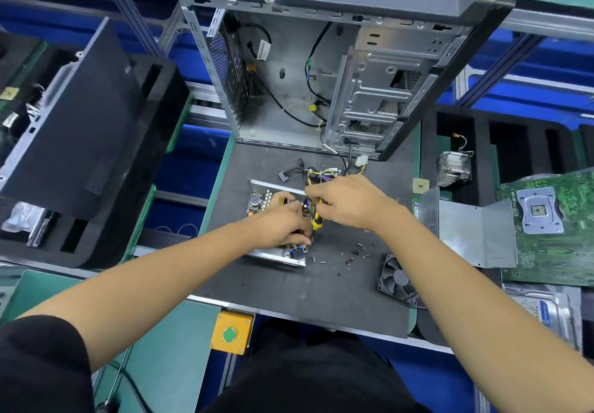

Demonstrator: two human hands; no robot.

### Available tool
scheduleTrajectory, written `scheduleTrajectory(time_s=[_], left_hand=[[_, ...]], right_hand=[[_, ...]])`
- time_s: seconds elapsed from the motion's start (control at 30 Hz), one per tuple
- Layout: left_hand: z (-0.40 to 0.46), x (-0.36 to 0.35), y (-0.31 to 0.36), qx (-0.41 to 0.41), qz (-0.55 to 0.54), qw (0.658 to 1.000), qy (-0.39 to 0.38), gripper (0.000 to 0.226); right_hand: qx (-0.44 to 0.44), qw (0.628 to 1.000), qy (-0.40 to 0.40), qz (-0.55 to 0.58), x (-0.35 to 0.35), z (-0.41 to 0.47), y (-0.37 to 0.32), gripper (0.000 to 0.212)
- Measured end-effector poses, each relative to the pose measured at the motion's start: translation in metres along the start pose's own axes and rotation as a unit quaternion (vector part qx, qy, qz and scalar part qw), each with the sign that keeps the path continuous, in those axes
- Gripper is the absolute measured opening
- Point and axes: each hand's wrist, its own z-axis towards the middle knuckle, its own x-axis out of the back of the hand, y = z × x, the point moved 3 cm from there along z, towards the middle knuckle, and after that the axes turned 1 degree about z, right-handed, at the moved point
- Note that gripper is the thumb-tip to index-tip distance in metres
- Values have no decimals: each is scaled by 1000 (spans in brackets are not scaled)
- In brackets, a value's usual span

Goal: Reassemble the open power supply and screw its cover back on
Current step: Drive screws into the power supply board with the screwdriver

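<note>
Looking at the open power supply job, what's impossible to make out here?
Head view only:
- Screwdriver tip: hidden behind the left hand.
- Power supply board: largely covered by both hands.
- Loose screws: too small to count.
- Hard drive label: blurred.

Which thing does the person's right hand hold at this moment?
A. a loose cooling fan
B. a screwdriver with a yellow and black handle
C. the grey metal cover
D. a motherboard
B: the right hand is curled round the yellow and black screwdriver over the open power supply, while the fan, the cover and the motherboard lie untouched to the right.
</note>
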Motion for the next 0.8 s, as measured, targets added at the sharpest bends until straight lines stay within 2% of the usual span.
scheduleTrajectory(time_s=[0.63,0.8], left_hand=[[0,2,3,19,20,999,-17,26],[0,1,3,17,15,1000,-10,26]], right_hand=[[15,1000,-15,-3,0,3,-6,5],[26,1000,1,10,1,2,-9,16]])
